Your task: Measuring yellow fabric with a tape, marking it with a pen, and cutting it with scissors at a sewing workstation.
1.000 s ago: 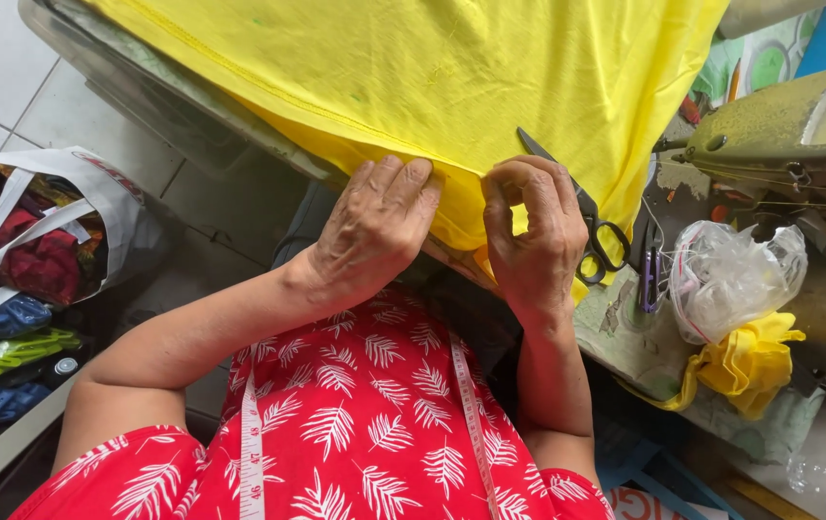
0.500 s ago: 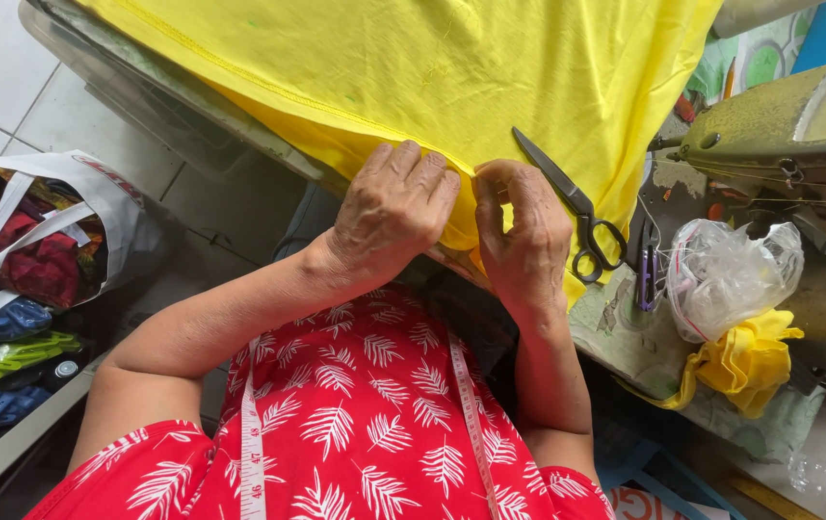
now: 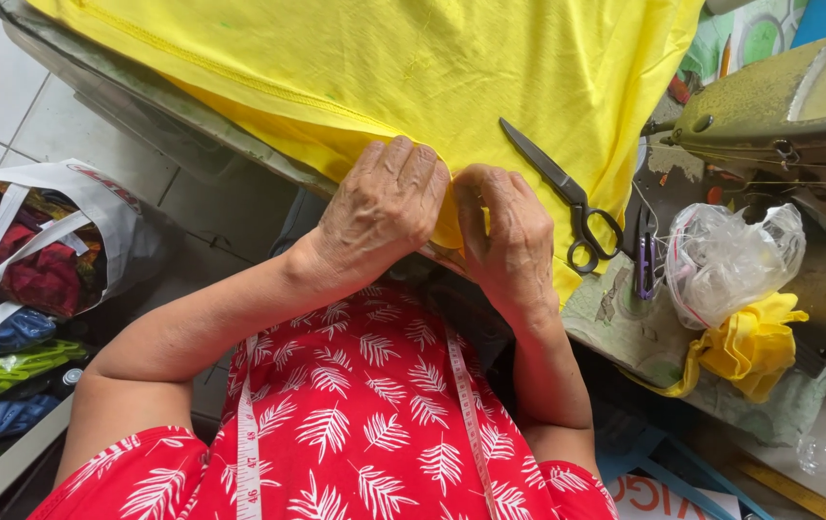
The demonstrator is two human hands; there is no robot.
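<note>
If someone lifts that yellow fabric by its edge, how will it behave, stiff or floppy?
Probably floppy: the yellow fabric drapes over the table edge and bunches where the left hand and right hand pinch it. It looks thin and light. Lifting could drag the scissors resting on it.

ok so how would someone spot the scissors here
Start at the big yellow cloth spread over the table. Go to its right side, just right of the right hand, near the green sewing machine. The scissors lie on the cloth, closed, point up-left: the only dark metal blades with black loop handles there.
</note>
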